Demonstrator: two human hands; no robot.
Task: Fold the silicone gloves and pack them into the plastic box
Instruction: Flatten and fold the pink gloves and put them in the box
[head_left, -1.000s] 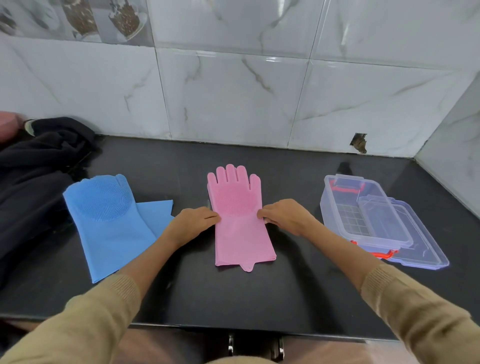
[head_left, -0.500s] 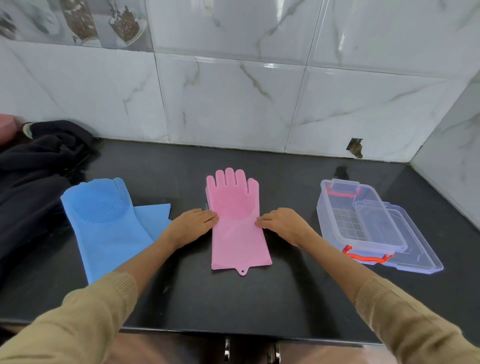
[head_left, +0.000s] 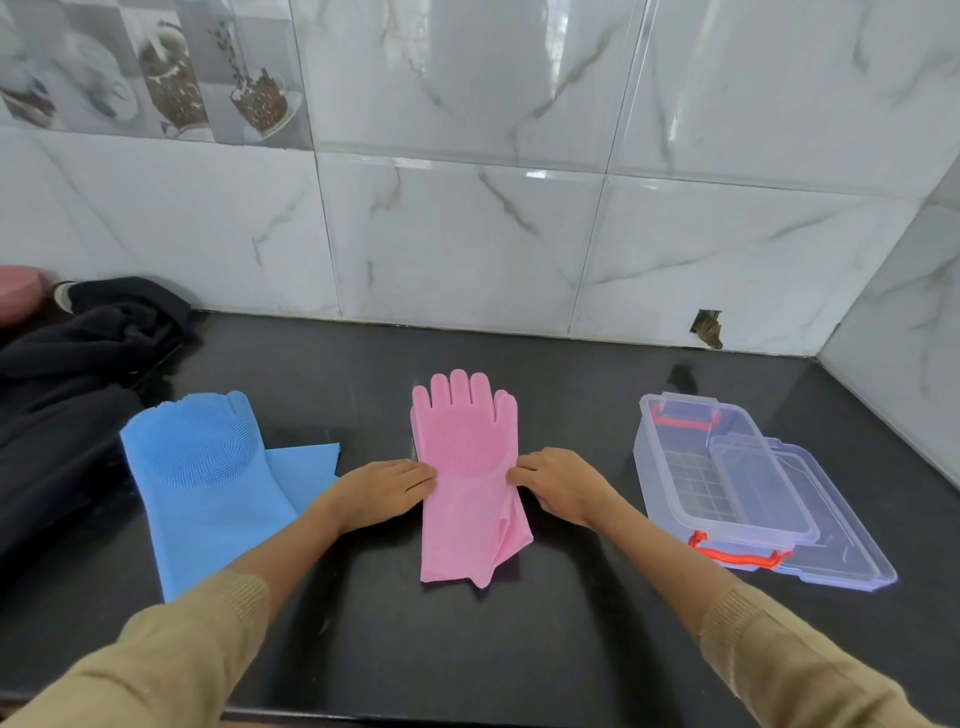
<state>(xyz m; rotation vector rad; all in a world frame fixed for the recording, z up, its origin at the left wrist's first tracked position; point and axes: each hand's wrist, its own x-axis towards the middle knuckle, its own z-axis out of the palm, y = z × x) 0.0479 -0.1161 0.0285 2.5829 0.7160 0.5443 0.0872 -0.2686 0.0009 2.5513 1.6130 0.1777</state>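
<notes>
Head view looks down on a black counter (head_left: 571, 415) backed by marble-patterned wall tiles (head_left: 467, 234). In the middle lies a pink glove (head_left: 467, 467), palm bristles up, fingers pointing toward the wall and cuff toward the person. Its right cuff edge is lifted and creased near the lower corner, so that side does not lie flat.

The left hand (head_left: 382, 491) rests at the glove's left edge, fingers laid together with the tips pressing on the pink silicone just below the bristle patch; its grip is flat and loose, not closed around anything. The right hand (head_left: 558, 483) sits at the glove's right edge with fingers curled in; the fingertips meet the edge, but I cannot tell whether they pinch the silicone or only press on it. Both forearms wear tan knit sleeves (head_left: 208, 639).

To the left, well apart from the pink one, lies a blue glove (head_left: 208, 483), bristle side up, with a second blue layer (head_left: 306, 467) showing from under its right side. A dark cloth (head_left: 62, 395) is heaped at the far left, touching the counter's back corner.

To the right stands the plastic box (head_left: 722, 483), clear, open, with orange latches at its 2 ends. It sits on or against its clear lid (head_left: 836, 545), which sticks out on the right side. The box holds no glove.
</notes>
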